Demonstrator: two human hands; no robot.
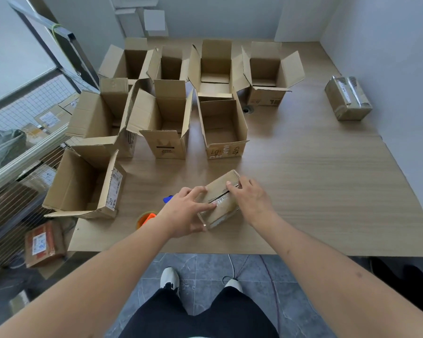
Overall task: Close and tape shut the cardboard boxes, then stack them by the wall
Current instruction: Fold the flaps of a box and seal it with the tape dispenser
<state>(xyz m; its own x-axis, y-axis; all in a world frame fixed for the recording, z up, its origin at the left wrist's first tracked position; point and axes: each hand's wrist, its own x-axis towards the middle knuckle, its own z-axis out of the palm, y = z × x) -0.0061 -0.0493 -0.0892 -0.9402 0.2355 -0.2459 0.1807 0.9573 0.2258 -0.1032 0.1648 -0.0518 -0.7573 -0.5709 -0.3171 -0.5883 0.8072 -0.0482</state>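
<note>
1. A small closed brown cardboard box [221, 200], its top seam covered with clear shiny tape, sits on the pale wood-grain worktop [315, 181] near the front edge, directly before the person.
2. The left hand [185, 212] lies over the box's near-left end, fingers spread and pressing on the tape; it grips nothing, probably steadying the box while rubbing the tape flat.
3. The right hand [250, 200] rests on the far-right part of the top, fingers curved onto the seam, open rather than clenched, likely smoothing the strip the opposite way.
4. The box therefore lies between and beneath both hands, touching each.
5. An orange tape roll [145, 219] sits just left of the left wrist, with a blue object [167, 199] partly hidden behind that hand, kept near for the next box.
6. Many open cardboard boxes [167, 118] stand behind with flaps up, still untaped.
7. One taped cardboard box [348, 98] rests by the right wall, suggesting where finished ones go.
</note>
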